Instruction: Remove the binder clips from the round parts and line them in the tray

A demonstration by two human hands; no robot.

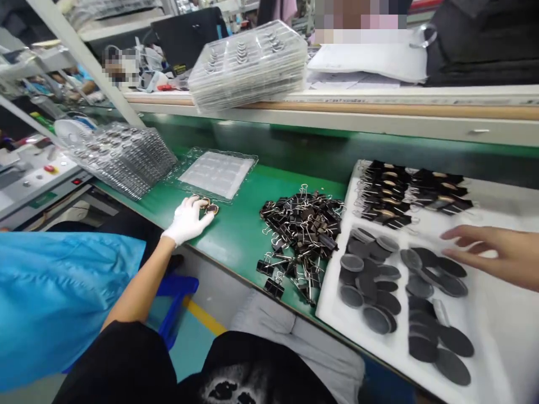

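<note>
My left hand [189, 220], in a white glove, is low over the green bench at its front edge. Its thumb and fingers close around small dark round pieces with gold-coloured rims [211, 209]. My bare right hand [497, 253] reaches in from the right above a white foam tray [497, 314], fingers stretched and apart, nothing in them. Below and left of it lie dark round discs [438, 269] in the tray's hollows. Behind these, black binder clips [387, 193] sit in rows, clamped on pieces I cannot make out.
Loose binder clips [303, 235] form a heap mid-bench. A clear plastic tray [219, 173] lies behind my left hand, left of which stand stacked filled trays [126, 157]. More clear trays [248, 64] rest on the shelf [379, 120]. A person's blue garment [63, 303] is close at left.
</note>
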